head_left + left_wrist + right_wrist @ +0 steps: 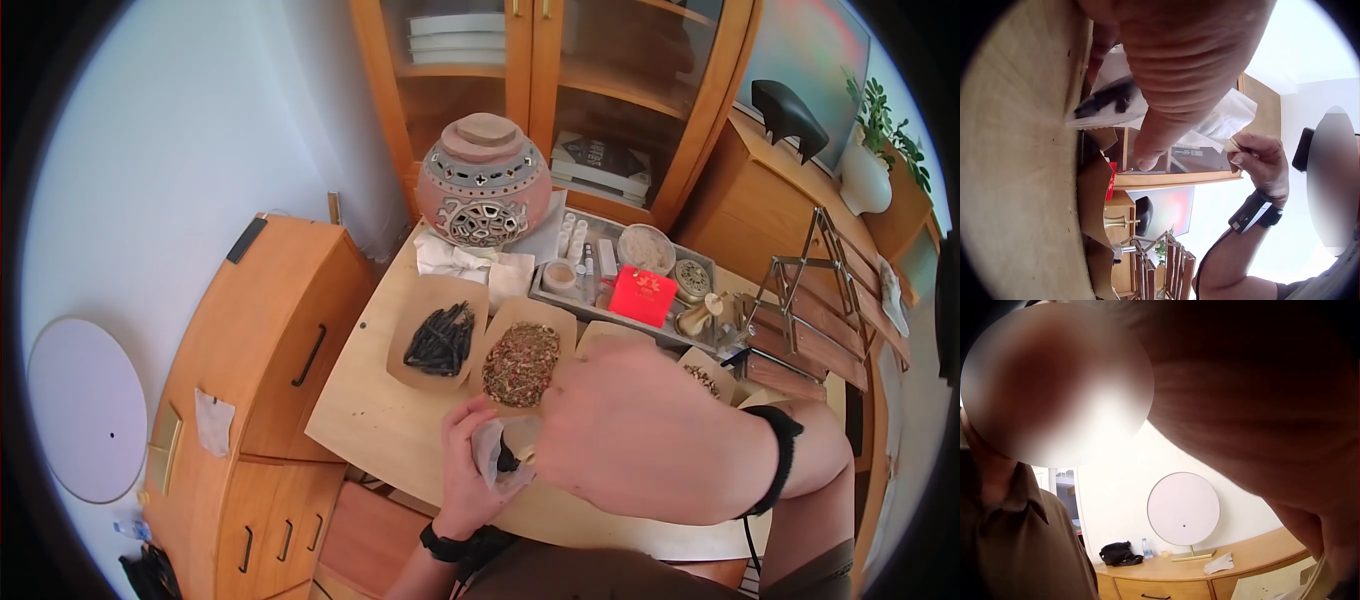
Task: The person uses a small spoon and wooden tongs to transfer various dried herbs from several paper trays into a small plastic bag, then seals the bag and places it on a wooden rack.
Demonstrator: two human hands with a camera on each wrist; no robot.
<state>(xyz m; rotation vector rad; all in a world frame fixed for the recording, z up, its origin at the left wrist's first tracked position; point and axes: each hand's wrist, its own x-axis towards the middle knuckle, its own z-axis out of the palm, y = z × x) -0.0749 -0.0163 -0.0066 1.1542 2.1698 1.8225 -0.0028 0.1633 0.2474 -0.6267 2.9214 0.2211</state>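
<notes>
In the head view my left hand (470, 470) grips a translucent white pouch (490, 450) with dark pieces in its bottom, near the table's front edge. The left wrist view shows the pouch (1110, 94) upright between thumb and fingers, its mouth spread. My right hand (650, 430) is held over the pouch's mouth; in the left wrist view the right hand (1263, 162) pinches a small pale piece (1232, 145), too small to name. Behind the hands, a brown paper tray holds black dried strips (440, 340), and another holds a red-green dried mix (522, 365).
More paper trays, one with small dried pieces (700, 378), stand partly behind my right hand. Farther back are a grey tray (620, 312) of jars, a red packet (645, 295), a brass piece (700, 315) and a patterned pot (484, 190). A folding wooden rack (800, 320) stands right.
</notes>
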